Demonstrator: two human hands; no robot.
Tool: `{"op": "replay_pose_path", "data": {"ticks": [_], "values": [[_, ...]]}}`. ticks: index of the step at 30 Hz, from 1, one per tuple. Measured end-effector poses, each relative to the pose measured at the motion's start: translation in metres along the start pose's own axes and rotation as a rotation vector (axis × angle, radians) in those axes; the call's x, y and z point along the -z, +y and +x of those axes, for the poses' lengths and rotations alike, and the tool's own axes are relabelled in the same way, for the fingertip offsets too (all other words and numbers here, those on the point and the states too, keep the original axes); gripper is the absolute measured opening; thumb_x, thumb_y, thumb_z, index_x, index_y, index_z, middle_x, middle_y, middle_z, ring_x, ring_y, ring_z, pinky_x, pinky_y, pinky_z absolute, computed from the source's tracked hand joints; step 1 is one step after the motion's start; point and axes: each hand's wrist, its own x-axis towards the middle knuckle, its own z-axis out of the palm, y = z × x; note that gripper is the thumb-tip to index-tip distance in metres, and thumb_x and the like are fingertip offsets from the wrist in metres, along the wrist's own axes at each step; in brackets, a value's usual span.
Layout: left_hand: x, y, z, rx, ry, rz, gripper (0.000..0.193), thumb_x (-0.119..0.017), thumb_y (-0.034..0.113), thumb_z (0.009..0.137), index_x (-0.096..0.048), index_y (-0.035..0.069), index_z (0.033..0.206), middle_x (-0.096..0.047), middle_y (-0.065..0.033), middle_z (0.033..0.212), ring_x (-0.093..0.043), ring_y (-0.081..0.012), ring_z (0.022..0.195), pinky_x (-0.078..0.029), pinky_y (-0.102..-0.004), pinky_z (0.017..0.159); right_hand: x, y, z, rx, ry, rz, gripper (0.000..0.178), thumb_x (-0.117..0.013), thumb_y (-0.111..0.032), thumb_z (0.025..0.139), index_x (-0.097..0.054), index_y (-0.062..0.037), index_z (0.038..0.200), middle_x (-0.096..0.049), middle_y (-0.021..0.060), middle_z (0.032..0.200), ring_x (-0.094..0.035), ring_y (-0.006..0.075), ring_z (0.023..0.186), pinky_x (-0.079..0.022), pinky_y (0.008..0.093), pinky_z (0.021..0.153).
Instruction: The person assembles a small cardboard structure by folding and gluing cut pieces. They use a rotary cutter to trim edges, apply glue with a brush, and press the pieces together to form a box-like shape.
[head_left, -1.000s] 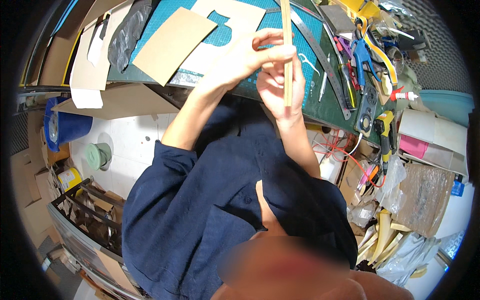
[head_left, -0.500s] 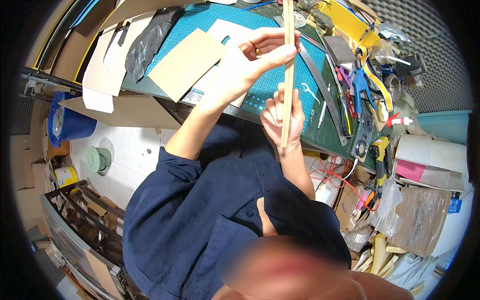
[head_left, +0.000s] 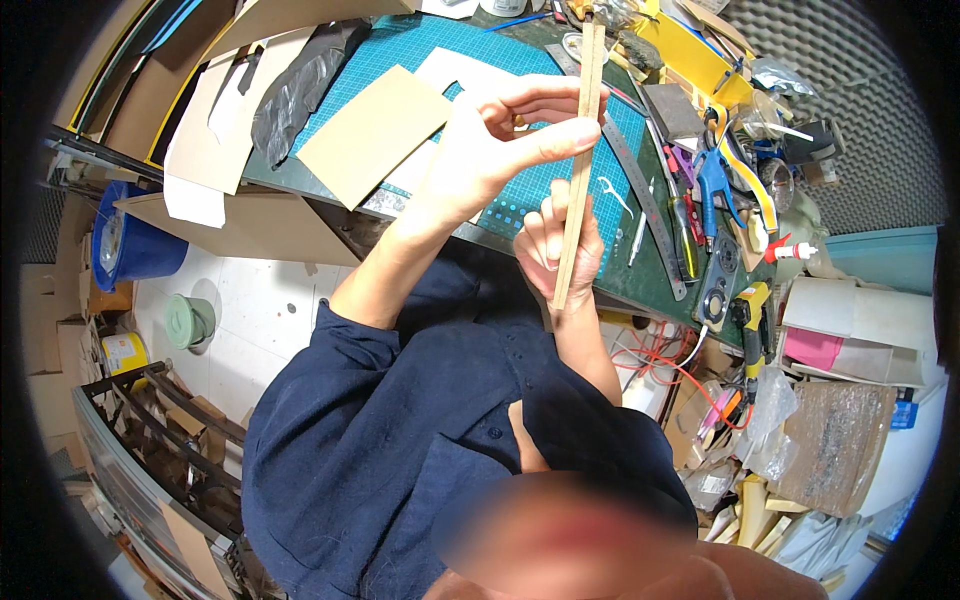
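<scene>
While both hands point(head_left: 485, 150) point(head_left: 556, 240) hold a strip point(head_left: 579, 185) (tan), cardboard point(head_left: 373, 135) lies nearby

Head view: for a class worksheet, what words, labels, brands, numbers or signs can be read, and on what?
None reads clearly enough to quote.
Metal ruler: markings too small.
Yellow-and-white tub: label too small and blurred.
Red-and-white tube: any print too small.
Teal cutting mat: grid visible; any lettering too small.
Light-brown strip: no text seen.
</scene>
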Motion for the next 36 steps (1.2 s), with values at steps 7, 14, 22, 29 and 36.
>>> {"op": "replay_pose_path", "data": {"ticks": [7,14,22,29,36], "values": [[0.003,-0.002,0.001,-0.006,-0.019,0.029,0.045,-0.071,0.022,0.086,-0.061,0.000,0.124,-0.067,-0.0138,0.115,-0.064,-0.0222,0.109,-0.048,-0.0365,0.099,0.018,0.003,-0.003,-0.002,0.009,-0.013,0.045,-0.043,-0.048,0.101,-0.061,-0.0070,0.101,-0.061,0.0093,0.068,-0.043,0.0128,0.044,-0.035,0.0241,0.041],[0.008,-0.019,-0.001,0.091,-0.206,0.143,0.068,-0.062,0.053,0.087,-0.051,0.006,0.136,-0.058,-0.0143,0.129,-0.055,-0.0245,0.122,-0.040,-0.0417,0.108,0.006,-0.002,0.007,0.042,0.077,-0.098,0.043,-0.046,-0.047,0.100,-0.057,-0.0069,0.109,-0.063,0.0074,0.079,-0.053,0.0129,0.054,-0.044,0.0238,0.048],[0.017,-0.055,-0.012,0.114,-0.261,-0.375,0.112,-0.072,0.074,0.063,-0.039,-0.002,0.138,-0.052,-0.0229,0.131,-0.050,-0.0364,0.127,-0.036,-0.0533,0.111,-0.027,0.001,-0.001,0.206,0.346,-0.612,0.044,-0.050,-0.031,0.100,-0.047,0.0018,0.130,-0.060,0.0095,0.114,-0.060,0.0142,0.100,-0.048,0.0286,0.085],[0.010,-0.069,-0.015,0.003,-0.372,-1.197,0.101,-0.069,0.075,0.065,-0.045,0.002,0.130,-0.053,-0.0193,0.125,-0.051,-0.0367,0.120,-0.035,-0.0583,0.109,-0.061,0.019,0.014,0.498,0.287,-1.115,0.030,-0.057,-0.016,0.097,-0.060,0.0096,0.112,-0.069,0.0162,0.094,-0.068,0.0174,0.085,-0.053,0.0285,0.076],[0.015,-0.089,-0.013,-0.028,-0.109,-1.125,0.091,-0.055,0.072,0.080,-0.037,0.006,0.140,-0.040,-0.0176,0.144,-0.040,-0.0371,0.133,-0.038,-0.0504,0.110,-0.079,0.006,0.029,0.616,0.312,-1.552,0.022,-0.063,-0.015,0.091,-0.064,0.0067,0.091,-0.067,0.0179,0.068,-0.071,0.0262,0.061,-0.054,0.0312,0.052]]}}
